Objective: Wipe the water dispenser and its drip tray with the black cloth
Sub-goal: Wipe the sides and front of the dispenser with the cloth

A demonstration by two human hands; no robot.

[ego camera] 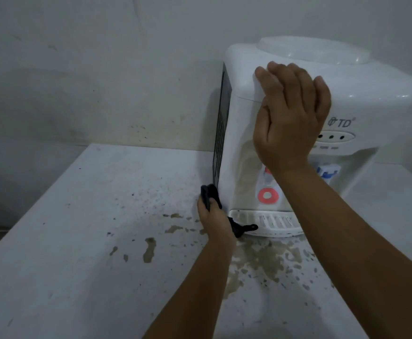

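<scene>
We see the stained white surface [77, 241] carrying the water dispenser [244, 148], which stands upright against the wall. Our right hand [290, 113] lies spread on its upper front corner, steadying it. Our left hand [213, 216] grips the black cloth [208, 193] against the lower left side; the drip tray [268, 221] lies just right of it, nearer this hand.

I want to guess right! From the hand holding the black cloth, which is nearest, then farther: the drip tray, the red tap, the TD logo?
From the left hand:
1. Drip tray, just right, low.
2. Red tap, up and right.
3. TD logo, high on the front, far right.
</scene>
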